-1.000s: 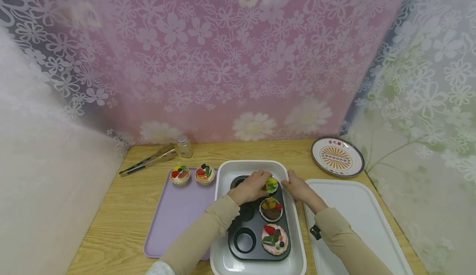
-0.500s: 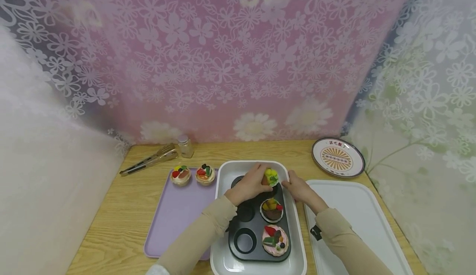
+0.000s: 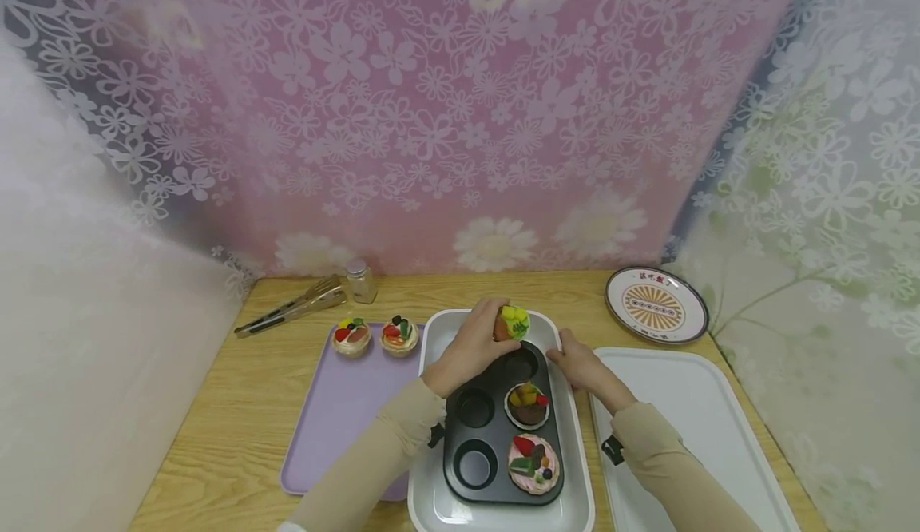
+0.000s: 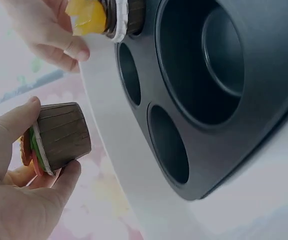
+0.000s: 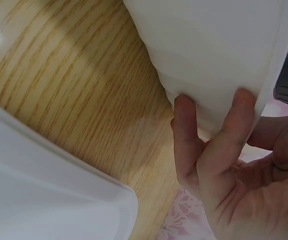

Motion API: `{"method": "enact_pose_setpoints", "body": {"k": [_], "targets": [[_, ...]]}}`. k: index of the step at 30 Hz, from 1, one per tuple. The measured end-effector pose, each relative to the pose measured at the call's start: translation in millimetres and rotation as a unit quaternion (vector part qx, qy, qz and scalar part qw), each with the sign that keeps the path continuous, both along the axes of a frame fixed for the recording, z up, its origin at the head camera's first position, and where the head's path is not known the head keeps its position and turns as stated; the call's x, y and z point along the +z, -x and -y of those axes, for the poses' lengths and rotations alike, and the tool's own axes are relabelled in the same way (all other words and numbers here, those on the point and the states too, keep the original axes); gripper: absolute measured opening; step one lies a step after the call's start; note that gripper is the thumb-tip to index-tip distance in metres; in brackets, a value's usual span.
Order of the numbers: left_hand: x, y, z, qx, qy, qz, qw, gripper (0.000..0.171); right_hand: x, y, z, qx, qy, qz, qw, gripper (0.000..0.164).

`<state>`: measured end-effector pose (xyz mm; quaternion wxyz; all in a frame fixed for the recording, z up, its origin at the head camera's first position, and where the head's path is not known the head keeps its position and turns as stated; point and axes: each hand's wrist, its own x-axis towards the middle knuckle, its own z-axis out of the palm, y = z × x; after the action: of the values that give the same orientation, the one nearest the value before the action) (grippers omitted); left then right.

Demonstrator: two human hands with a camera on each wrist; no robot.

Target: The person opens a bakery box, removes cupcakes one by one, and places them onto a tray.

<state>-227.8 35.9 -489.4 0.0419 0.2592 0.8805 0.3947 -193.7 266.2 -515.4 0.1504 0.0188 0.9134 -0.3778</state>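
Observation:
My left hand [image 3: 467, 348] holds a cupcake [image 3: 516, 323] with yellow and green topping, over the far end of the black muffin tin [image 3: 497, 436]. In the left wrist view, thumb and fingers pinch the cupcake's [image 4: 64, 134] brown pleated cup, which is tipped on its side, clear of the tin. A chocolate cupcake with fruit [image 3: 528, 412] and a pink-cream one [image 3: 533, 464] sit in the tin's right column. My right hand [image 3: 585, 368] grips the right rim of the deep white tray [image 3: 575, 444] around the tin; its fingers [image 5: 185, 117] press the outer wall.
Left of the white tray lies a purple tray [image 3: 352, 420] bearing two fruit tarts [image 3: 351, 338]. Metal tongs [image 3: 298, 306] and a small glass jar [image 3: 361, 280] are behind it. A flat white tray [image 3: 668, 428] and a patterned plate [image 3: 656, 304] occupy the right side.
My left hand has lifted the cupcake out of the tin's far right cup and moved it up and slightly left. The right hand has stayed on the rim.

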Motion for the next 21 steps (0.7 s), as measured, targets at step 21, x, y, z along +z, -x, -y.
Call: {"method": "enact_pose_setpoints", "body": {"k": [21], "targets": [[21.9,-13.3,55.0,0.049,-0.038,-0.012,0.9980,0.071,1.1,-0.4,1.9,-0.001,-0.009,0.000,1.000,0.037]]}}
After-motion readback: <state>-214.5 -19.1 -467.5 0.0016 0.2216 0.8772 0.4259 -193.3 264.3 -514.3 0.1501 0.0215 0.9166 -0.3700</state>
